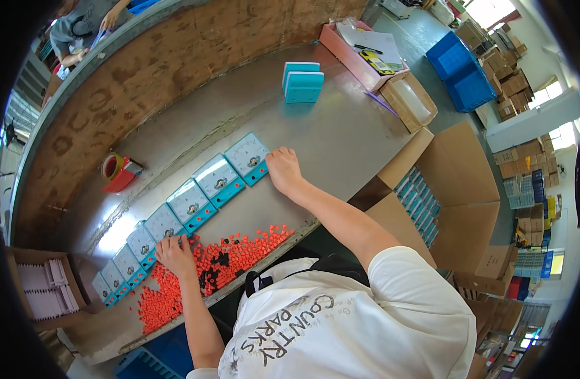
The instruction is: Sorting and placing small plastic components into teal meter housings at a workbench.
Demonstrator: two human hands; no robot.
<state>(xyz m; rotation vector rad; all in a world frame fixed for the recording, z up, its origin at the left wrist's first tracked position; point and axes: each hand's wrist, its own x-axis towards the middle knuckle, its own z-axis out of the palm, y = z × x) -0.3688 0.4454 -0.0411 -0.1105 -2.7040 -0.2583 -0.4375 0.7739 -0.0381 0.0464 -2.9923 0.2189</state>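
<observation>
A slanting row of several analog panel meters with clear faces and teal bases lies on the metal bench. My right hand (283, 169) is closed at the right edge of the rightmost meter (247, 155); its fingertips are partly hidden. My left hand (173, 254) is closed, fingers bent down by the base of a meter (163, 222) in the middle of the row. Whatever it pinches is too small to make out. Below the row spreads a pile of small red plastic caps (239, 256), with a cluster of black caps (209, 278) in it.
Teal meters (304, 85) stand stacked at the back. A pink box (353, 54) with papers sits behind, a tape roll (113, 167) at left. An open carton (470, 189) of packed meters is at right, a box of white pieces (48, 287) at far left. Another person (81, 28) works beyond the partition.
</observation>
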